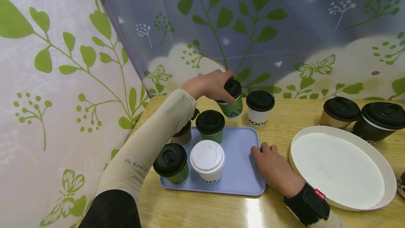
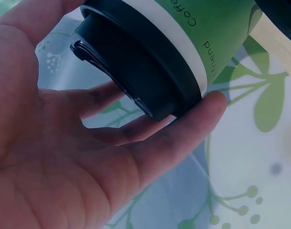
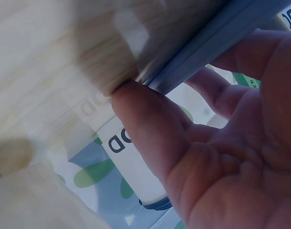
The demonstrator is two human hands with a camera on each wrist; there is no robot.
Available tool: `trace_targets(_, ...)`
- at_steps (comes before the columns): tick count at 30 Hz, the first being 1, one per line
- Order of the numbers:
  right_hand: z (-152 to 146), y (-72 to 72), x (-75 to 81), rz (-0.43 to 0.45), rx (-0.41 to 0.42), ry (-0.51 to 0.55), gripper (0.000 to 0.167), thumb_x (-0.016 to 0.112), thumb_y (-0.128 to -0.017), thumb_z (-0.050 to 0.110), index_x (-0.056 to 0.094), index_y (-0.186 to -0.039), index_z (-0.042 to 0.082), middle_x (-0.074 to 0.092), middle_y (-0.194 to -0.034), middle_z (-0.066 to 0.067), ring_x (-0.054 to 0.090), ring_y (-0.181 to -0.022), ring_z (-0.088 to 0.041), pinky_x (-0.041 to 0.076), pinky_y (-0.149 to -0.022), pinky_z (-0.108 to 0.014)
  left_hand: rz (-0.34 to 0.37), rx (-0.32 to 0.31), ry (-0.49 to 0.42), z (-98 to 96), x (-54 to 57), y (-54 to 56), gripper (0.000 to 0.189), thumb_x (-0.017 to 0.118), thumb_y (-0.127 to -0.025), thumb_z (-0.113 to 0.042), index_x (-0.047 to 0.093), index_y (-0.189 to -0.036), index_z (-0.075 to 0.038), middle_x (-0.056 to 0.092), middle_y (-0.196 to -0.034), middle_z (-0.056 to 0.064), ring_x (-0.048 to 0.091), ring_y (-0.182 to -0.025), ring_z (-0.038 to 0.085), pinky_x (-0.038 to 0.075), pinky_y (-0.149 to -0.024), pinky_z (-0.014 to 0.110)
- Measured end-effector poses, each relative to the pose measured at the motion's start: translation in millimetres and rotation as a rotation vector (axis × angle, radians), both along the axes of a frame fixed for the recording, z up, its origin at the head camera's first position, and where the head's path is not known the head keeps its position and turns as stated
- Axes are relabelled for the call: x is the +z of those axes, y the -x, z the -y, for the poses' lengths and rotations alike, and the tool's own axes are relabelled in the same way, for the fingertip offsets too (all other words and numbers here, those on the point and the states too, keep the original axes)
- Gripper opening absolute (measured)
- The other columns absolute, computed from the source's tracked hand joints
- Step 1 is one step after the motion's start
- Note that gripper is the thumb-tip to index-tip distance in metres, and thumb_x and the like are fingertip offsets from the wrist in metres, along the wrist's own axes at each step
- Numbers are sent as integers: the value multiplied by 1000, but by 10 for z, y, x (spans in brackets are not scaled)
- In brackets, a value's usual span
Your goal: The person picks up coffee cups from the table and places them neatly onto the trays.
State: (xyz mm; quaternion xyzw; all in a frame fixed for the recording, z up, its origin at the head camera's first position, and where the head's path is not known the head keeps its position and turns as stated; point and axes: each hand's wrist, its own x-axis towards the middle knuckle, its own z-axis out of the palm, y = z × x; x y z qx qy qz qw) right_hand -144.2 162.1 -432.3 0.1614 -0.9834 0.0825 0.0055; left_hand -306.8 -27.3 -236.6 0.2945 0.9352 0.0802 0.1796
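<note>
My left hand (image 1: 212,84) reaches to the back of the table and grips a green paper coffee cup (image 1: 232,110) from above. In the left wrist view, thumb and fingers go round its black lid (image 2: 136,57). My right hand (image 1: 274,166) holds the right rim of the blue tray (image 1: 240,157), fingers bent at the edge. The right wrist view has a fingertip (image 3: 129,93) right at the tray's edge. On the tray stand a white-lidded cup (image 1: 207,159) and black-lidded green (image 1: 172,163), pale green (image 1: 210,126) and brown (image 1: 183,134) cups.
A white cup marked MOOD (image 1: 259,110) stands just right of the gripped cup. Right of the tray lies a large round white tray (image 1: 338,168). Behind it are a tan cup (image 1: 340,112) and a black cup (image 1: 378,122). A patterned curtain (image 1: 284,45) borders the table's back.
</note>
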Motion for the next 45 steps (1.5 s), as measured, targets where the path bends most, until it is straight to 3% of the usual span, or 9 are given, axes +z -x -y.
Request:
trace_targets(6,5,7,13,14,-5,-6,13,59,-103,7,58,-115,2,53,-101,-22,50,-84,-35,50,-60,-43,4,1,41,-44,21,-91,92,73,-91,-50,23,-165,-23,28,-162,12,43,-136,23,44,-101,42)
trace_targets(13,3,8,3,19,-3,-11,13,59,-103,6,58,-116,2,53,-102,-22,50,-84,-35,51,-60,-43,1,-21,45,-77,24,-187,92,75,-90,-51,28,-163,-20,32,-157,11,47,-128,21,45,-99,40)
trace_targets(24,-1,24,9,59,-11,-13,17,58,-104,7,57,-120,2,54,-106,-24,51,-88,-36,52,-64,-45,-7,-79,76,-154,12,-357,90,77,-89,-52,32,-161,-22,29,-162,11,42,-141,26,43,-106,44)
trace_targets(29,1,23,14,61,-9,-18,16,58,-104,7,57,-119,2,53,-106,-24,51,-88,-37,52,-64,-46,3,-91,111,-199,4,-417,89,77,-89,-53,33,-160,-24,29,-161,11,45,-137,24,45,-104,42)
trace_targets(34,6,24,16,76,-10,-20,16,58,-104,7,57,-120,2,53,-108,-24,51,-90,-37,53,-66,-46,-1,-105,130,-234,-25,-445,90,77,-89,-53,33,-160,-22,33,-158,11,48,-132,22,46,-101,41)
trace_targets(45,2,29,17,83,-15,-23,18,60,-104,9,58,-121,2,53,-109,-25,51,-91,-37,53,-66,-46,7,-133,118,-261,-73,-441,91,77,-89,-52,31,-162,-21,38,-158,8,44,-139,21,44,-106,42)
